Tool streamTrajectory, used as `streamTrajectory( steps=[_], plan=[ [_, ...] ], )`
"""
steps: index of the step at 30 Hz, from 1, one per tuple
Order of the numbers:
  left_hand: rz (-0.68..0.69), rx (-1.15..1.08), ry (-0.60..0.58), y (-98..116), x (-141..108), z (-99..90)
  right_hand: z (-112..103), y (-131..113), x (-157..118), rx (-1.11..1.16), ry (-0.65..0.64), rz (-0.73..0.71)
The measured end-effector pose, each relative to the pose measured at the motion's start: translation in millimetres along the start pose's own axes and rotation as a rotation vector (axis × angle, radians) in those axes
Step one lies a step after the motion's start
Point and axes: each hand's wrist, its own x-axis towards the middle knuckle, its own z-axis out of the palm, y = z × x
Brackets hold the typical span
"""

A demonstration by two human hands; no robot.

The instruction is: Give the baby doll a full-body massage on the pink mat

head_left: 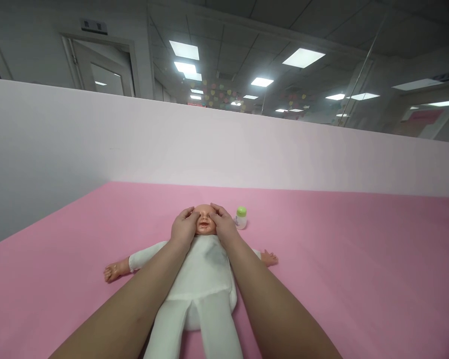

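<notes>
A baby doll [205, 269] with a white cloth body lies on its back on the pink surface, its head away from me and its arms spread. My left hand [184, 227] is curved round the left side of the doll's head, thumb by its eye. Against the right side of the head rests my right hand [224, 224], its thumb on the cheek near the other eye. Both hands clasp the head between them. Just right of my right hand stands a small white jar [241, 218] with a green lid.
The pink surface [340, 259] stretches to both sides. A white partition [247, 154] rises along its far edge and left side. Beyond it are a door [105, 70], glass panels and ceiling lights. My forearms lie over the doll's arms.
</notes>
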Motion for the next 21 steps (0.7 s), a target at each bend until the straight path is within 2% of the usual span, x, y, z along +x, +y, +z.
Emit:
streamTrajectory(
  steps=[7, 14, 21],
  plan=[
    [-0.096, -0.053, -0.011, 8, -6, 1.4, 4, -10, -2, -0.192, 0.045, -0.004],
    [-0.107, -0.066, -0.005, 7, -1, 7.0, 1, 2, 6, -0.195, 0.08, -0.067],
    [-0.119, -0.089, -0.003, 4, 1, 6.7, 1, 9, 11, -0.13, 0.099, -0.04]
  ],
)
